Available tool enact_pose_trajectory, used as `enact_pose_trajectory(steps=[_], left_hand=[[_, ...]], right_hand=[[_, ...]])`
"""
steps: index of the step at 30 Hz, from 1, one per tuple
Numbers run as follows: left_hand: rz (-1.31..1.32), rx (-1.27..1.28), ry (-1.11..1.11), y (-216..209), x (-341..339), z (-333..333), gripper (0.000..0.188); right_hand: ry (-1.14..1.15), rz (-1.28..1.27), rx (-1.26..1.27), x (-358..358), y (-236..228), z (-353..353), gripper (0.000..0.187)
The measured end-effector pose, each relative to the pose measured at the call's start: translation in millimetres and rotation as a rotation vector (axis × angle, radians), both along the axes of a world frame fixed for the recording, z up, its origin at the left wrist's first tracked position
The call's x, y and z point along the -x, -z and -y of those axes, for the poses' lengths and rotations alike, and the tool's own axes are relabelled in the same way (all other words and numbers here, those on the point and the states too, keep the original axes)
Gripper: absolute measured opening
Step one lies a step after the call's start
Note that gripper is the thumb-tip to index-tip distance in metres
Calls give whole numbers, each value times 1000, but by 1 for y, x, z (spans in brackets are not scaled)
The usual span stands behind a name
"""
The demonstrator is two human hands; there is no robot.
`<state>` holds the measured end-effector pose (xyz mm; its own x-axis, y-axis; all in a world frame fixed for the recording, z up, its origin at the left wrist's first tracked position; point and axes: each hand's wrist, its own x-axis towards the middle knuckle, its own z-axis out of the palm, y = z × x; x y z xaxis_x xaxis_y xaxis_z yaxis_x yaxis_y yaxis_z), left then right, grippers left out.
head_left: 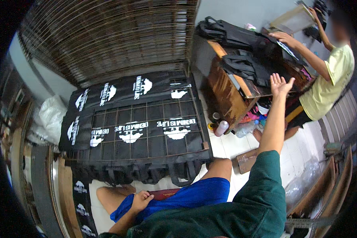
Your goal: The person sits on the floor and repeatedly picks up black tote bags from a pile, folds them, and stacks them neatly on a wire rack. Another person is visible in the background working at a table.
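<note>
While printed bags [125, 94] lie by the wire rack [115, 43], plain-looking bags [242, 65] seem pending; right grip [281, 85] wide, left grip [141, 201] curled, hold unclear.

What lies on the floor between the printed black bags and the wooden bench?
In the head view, a pale bottle stands on white tiles between the black bags and bench, beside small items too unclear to name.

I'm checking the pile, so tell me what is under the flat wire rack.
Through the wire rack, black fabric pieces with white prints show; dark loops hang below its near edge. Whatever lies beneath those pieces is covered.
</note>
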<state>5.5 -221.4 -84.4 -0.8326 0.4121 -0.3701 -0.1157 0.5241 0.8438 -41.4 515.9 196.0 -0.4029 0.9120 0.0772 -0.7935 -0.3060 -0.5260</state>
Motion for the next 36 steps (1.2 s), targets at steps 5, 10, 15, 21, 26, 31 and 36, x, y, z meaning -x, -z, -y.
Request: enact_pose_trajectory(steps=[5, 10, 15, 21, 26, 31, 36], left_hand=[[-170, 108, 84, 14, 3, -5, 33], [-163, 75, 105, -6, 2, -24, 33], [-139, 111, 180, 0, -15, -32, 37], [-113, 16, 205, -8, -20, -43, 38], [25, -360, 163, -3, -14, -70, 43], [1027, -955, 418, -93, 24, -146, 85], [1595, -1742, 618, -112, 18, -121, 91]], right_hand=[[-113, -31, 10, 16, -8, 0, 82], [-5, 131, -176, 51, 43, -81, 35], [-119, 307, 243, 75, 5, 23, 51], [458, 619, 101, 97, 23, -16, 43], [105, 294, -564, 56, -78, 112, 29], [27, 492, -853, 19, -143, 259, 49], [-513, 675, -926, 60, -97, 454, 81]])
